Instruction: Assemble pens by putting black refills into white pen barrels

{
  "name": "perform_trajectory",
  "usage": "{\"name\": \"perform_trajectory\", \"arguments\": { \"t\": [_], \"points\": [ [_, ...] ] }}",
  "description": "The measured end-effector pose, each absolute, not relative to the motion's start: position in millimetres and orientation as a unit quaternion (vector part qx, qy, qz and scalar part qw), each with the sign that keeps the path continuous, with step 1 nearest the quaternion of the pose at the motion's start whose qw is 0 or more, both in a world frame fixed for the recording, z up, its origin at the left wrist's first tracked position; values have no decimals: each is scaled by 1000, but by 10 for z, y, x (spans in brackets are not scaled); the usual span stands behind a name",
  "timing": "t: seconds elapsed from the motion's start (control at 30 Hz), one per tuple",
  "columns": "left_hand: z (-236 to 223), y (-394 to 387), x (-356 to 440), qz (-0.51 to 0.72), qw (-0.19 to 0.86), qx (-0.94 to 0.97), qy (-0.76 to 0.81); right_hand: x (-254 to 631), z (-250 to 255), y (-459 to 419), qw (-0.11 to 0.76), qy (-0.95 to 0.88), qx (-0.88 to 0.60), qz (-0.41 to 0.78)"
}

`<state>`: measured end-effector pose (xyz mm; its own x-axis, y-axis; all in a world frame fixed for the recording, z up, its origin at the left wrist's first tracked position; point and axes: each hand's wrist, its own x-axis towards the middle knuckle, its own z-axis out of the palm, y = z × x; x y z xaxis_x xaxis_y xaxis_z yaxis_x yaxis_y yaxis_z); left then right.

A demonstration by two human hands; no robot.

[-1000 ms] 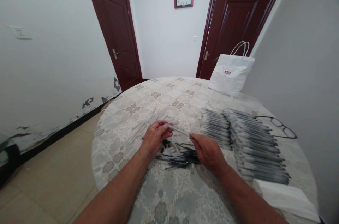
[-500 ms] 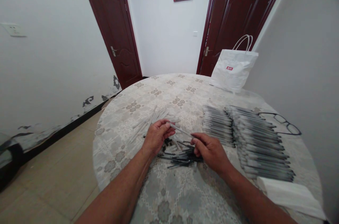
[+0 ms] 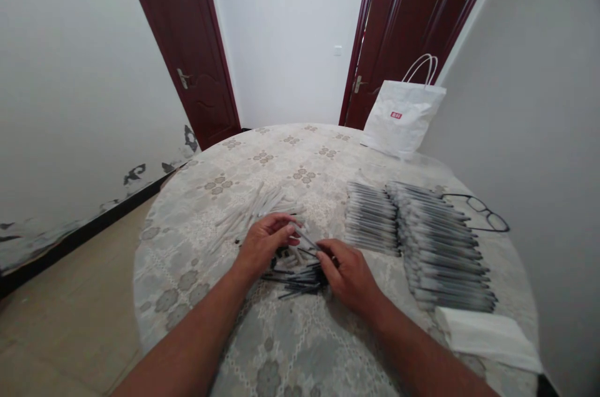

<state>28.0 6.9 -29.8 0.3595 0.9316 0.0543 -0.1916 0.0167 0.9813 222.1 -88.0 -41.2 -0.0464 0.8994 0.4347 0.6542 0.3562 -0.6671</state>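
Observation:
A slim, pale pen barrel [image 3: 306, 238] spans the gap between my two hands above the table. My left hand [image 3: 266, 243] has its thumb and fingers closed around the upper left end. At the lower right end, my right hand [image 3: 347, 269] pinches the barrel between thumb and fingers. Beneath the hands lies a loose heap of thin black pen refills [image 3: 300, 281], partly covered by the right hand. Small dark and pale pieces beside the heap are too blurred to name. Loose whitish pen barrels [image 3: 255, 206] spread out beyond my left hand.
Pens lie in a smaller row [image 3: 372, 219] and a larger stacked row [image 3: 445, 247] to the right. Eyeglasses [image 3: 487, 214] rest beside them, with a folded white item [image 3: 487, 336] nearer me. A white paper bag [image 3: 403, 115] stands at the back of the round, cloth-covered table [image 3: 187, 222].
My hands have come closer together, the right one moving in along the barrel toward the left. The whole view has shifted slightly, with the scene sliding left and up.

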Motion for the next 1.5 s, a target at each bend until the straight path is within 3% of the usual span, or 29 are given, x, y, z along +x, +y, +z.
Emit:
{"name": "perform_trajectory", "arguments": {
  "t": [0.33, 0.67, 0.9, 1.03, 1.23, 1.4, 1.5],
  "points": [
    [-343, 91, 256, 329, 591, 649, 349, 2210, -463, -841, 392, -733, -536, 147],
    [-337, 128, 198, 298, 552, 691, 360, 2252, -464, -834, 382, -745, -535, 110],
    [-389, 120, 194, 319, 576, 668, 347, 2291, -418, -825, 329, -768, -547, 49],
    [-374, 129, 209, 380, 585, 621, 356, 2525, -367, -743, 288, -753, -590, -43],
    [-342, 170, 155, 436, 466, 652, 411, 3021, -406, -579, 217, -674, -689, -154],
    [-370, 197, 55, 411, 273, 750, 441, 3148, -517, -484, 180, -662, -708, -170],
    [-414, 218, 28, 382, 216, 796, 418, 3178, -571, -457, 174, -654, -713, -183]
  ]
}}
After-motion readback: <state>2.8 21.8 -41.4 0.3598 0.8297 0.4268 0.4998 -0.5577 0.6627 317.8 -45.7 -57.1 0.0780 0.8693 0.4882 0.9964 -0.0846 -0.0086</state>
